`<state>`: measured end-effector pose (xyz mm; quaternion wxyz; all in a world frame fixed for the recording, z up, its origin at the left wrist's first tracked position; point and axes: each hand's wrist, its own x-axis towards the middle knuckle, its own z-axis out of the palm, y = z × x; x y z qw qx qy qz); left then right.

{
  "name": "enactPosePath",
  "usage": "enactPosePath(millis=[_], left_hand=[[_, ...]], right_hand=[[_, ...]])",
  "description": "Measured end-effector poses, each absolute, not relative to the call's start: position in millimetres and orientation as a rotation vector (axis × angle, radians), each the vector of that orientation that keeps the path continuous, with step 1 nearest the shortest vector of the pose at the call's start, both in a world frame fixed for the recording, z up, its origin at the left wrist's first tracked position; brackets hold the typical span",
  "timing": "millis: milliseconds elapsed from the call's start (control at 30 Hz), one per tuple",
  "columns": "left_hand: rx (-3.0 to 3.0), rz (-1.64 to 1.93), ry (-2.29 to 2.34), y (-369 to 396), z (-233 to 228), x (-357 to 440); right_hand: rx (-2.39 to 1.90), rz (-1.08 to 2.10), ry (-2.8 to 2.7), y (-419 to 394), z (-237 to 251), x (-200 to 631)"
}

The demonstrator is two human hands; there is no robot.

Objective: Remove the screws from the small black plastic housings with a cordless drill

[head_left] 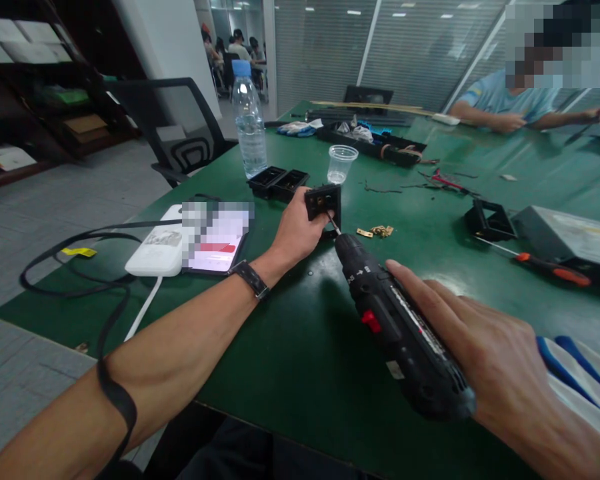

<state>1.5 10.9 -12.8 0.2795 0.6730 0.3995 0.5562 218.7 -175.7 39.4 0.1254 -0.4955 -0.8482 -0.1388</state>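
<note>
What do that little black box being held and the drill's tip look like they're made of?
The black box in the left hand looks like matte moulded plastic: dull, evenly black, with crisp square openings. The drill has a dark, slightly glossy plastic-looking body; its thin bit glints silvery, likely steel.

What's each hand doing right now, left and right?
Left hand: closed on the small black housing, holding it upright on the green table.
Right hand: wrapped around the black power screwdriver, its bit at the housing.

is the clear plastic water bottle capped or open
Capped. The clear plastic water bottle stands upright on the green table with its blue cap seated on top; it looks mostly empty, though the water level is hard to read.
</note>
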Motion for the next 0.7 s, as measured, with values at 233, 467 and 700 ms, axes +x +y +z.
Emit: enactPosePath(millis=[233, 467, 700], left_hand=[[1.787, 1.495, 1.063, 13.2, -14.7, 2.5], [1.794, 1.501, 1.074, 13.6, -15.4, 1.2], [1.773, 1.496, 1.061, 15.4, -16.2, 1.2]], right_hand=[[-1.470, -0.353, -2.470, -177.6, 39.5, 219.3], [-1.412, -0.339, -2.478, -176.3, 43.1, 215.4], [-1.367, -0.334, -2.497, -179.0, 45.0, 216.4]])
